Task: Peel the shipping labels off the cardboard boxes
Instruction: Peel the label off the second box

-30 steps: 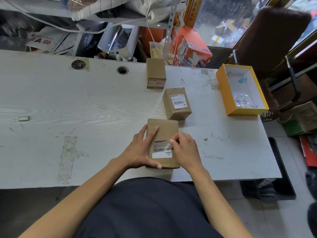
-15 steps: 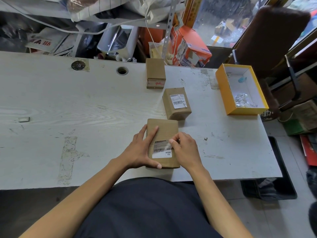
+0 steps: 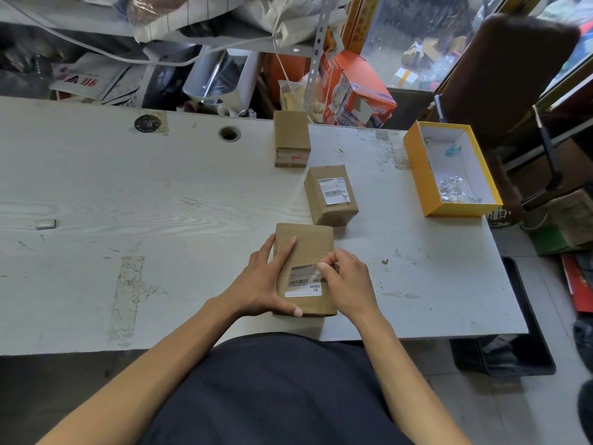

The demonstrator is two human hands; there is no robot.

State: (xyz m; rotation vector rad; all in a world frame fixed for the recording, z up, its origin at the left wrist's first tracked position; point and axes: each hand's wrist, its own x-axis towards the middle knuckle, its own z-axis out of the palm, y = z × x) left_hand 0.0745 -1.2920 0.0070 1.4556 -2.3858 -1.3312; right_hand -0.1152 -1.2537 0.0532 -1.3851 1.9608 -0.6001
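Brown rectangular cardboard box (image 3: 304,252) steadied flat under left hand (image 3: 268,284), white barcode shipping label (image 3: 303,284) corner pinched by right hand (image 3: 348,282), on white table (image 3: 128,200).

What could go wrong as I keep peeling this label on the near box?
The right hand pinches only the label's top right corner, so it may tear and leave the barcode part stuck. The box sits near the table edge, held by the left hand alone; a hard pull might slide it off.
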